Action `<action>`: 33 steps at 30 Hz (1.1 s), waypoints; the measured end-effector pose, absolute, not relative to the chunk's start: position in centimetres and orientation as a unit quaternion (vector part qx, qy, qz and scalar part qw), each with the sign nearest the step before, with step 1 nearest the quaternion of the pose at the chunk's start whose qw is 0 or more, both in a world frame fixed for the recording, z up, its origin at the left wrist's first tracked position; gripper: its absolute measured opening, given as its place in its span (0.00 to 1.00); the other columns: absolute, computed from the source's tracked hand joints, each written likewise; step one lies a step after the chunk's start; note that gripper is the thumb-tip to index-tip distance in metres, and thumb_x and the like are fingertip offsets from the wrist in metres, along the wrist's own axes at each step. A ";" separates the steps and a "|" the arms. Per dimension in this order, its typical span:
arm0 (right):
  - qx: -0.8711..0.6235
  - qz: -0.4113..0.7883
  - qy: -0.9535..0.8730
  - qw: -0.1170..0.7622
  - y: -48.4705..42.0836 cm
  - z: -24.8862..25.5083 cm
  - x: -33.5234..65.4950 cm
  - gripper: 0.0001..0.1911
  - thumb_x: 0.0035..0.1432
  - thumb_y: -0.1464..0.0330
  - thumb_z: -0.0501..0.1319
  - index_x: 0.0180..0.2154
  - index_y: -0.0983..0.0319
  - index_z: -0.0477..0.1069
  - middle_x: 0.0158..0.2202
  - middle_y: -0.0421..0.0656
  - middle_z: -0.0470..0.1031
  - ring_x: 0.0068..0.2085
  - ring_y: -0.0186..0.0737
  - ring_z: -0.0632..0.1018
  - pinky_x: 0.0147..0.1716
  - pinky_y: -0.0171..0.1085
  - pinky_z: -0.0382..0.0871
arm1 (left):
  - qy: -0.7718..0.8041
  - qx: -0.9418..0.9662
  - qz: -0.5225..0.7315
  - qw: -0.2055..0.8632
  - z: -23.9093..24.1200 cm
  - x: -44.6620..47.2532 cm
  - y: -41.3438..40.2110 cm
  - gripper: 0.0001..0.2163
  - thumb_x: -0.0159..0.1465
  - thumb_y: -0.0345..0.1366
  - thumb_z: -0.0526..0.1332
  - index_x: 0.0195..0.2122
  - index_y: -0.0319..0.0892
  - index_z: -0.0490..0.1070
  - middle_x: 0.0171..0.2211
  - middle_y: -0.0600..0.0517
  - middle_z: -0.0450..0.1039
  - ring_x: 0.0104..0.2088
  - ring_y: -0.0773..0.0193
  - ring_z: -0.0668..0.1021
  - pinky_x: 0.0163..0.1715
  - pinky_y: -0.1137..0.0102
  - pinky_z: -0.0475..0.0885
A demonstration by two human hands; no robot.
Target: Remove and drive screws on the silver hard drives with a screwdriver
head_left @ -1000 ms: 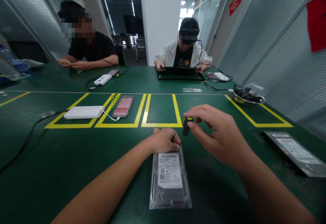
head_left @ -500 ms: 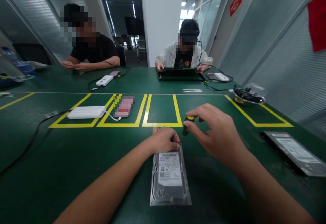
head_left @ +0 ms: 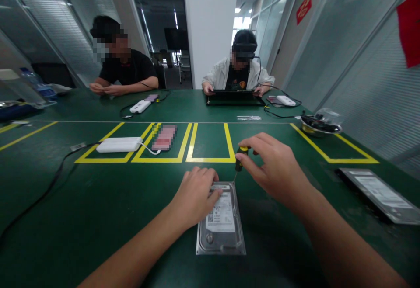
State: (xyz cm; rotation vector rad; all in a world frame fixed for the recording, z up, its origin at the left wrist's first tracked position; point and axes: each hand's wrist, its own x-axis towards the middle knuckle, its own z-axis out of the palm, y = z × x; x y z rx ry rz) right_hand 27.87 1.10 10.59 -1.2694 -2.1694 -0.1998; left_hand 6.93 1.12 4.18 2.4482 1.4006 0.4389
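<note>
Left hand (head_left: 197, 194): lay palm down over the far left part of the hard drive (head_left: 223, 229), fingers loose and slightly bent. It was pinning the drive, not gripping it.
Right hand (head_left: 278, 170): closed in a pinch around a small screwdriver (head_left: 241, 157), thumb and fingertips near its yellow cap, shaft nearly upright.
Hard drive: flat on the green table (head_left: 98, 218), label up, right in front of the person and between the two forearms.
Tool tip: down at the drive's far right corner, and close work it was!
Progress: the metal cover sat on the drive with nothing lifted and no loose screws visible beside it. By the look of it the work was at an early stage, on that one corner, with the other corners left to do.
Hard to make out: the tip was too thin to tell whether it sat in a screw. The left hand hid the far left corner.
Cut off: a second flat drive (head_left: 380, 194) ran out of the right edge.
Around: a white power bank (head_left: 118, 144) inside yellow floor-tape boxes, a metal bowl (head_left: 320, 126), and two people seated across the table.
</note>
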 end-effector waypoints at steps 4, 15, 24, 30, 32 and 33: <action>-0.478 -0.068 -0.824 0.296 1.0 10.6 27.7 0.08 0.62 0.70 0.62 0.44 0.64 0.71 0.40 0.44 0.73 0.41 0.44 0.74 0.41 0.40 0.66 | 0.419 0.878 0.151 0.173 4.4 5.8 -0.9 0.04 0.66 0.35 0.59 0.41 0.44 0.69 0.39 0.52 0.72 0.42 0.56 0.71 0.40 0.64 0.62; -0.499 -0.056 -0.824 0.260 1.0 11.0 28.3 0.12 0.60 0.69 0.63 0.47 0.62 0.69 0.40 0.42 0.75 0.38 0.40 0.75 0.36 0.36 0.64 | 0.330 0.902 0.171 0.218 1.2 5.2 -2.5 0.07 0.67 0.31 0.56 0.45 0.45 0.68 0.42 0.52 0.73 0.44 0.57 0.72 0.44 0.63 0.61; -0.556 -0.106 -0.760 0.320 -0.3 13.4 31.0 0.14 0.60 0.60 0.60 0.44 0.61 0.73 0.29 0.42 0.73 0.27 0.39 0.73 0.27 0.36 0.61 | 0.329 0.900 0.181 0.223 1.1 5.2 -2.7 0.09 0.67 0.31 0.55 0.48 0.45 0.68 0.45 0.51 0.74 0.47 0.55 0.71 0.46 0.61 0.61; -0.611 -0.110 -0.728 0.290 -2.0 10.0 33.4 0.16 0.61 0.55 0.57 0.37 0.62 0.71 0.27 0.43 0.72 0.27 0.40 0.73 0.26 0.36 0.61 | 0.334 0.897 0.183 0.226 1.0 5.1 -2.8 0.09 0.68 0.32 0.54 0.48 0.45 0.68 0.44 0.50 0.73 0.46 0.55 0.71 0.45 0.60 0.62; -0.620 -0.115 -0.722 0.283 -2.4 8.1 34.0 0.15 0.61 0.56 0.55 0.36 0.62 0.70 0.29 0.44 0.72 0.29 0.41 0.74 0.27 0.37 0.62 | 0.333 0.897 0.184 0.225 0.9 5.2 -2.8 0.09 0.68 0.32 0.54 0.48 0.45 0.68 0.44 0.50 0.73 0.45 0.55 0.71 0.45 0.60 0.62; -0.627 -0.112 -0.718 0.281 -2.5 7.1 34.3 0.15 0.61 0.57 0.55 0.35 0.62 0.69 0.30 0.45 0.72 0.29 0.42 0.74 0.28 0.38 0.63 | 0.333 0.898 0.183 0.223 0.9 5.2 -2.8 0.09 0.68 0.32 0.53 0.48 0.45 0.68 0.44 0.50 0.73 0.45 0.55 0.71 0.45 0.60 0.62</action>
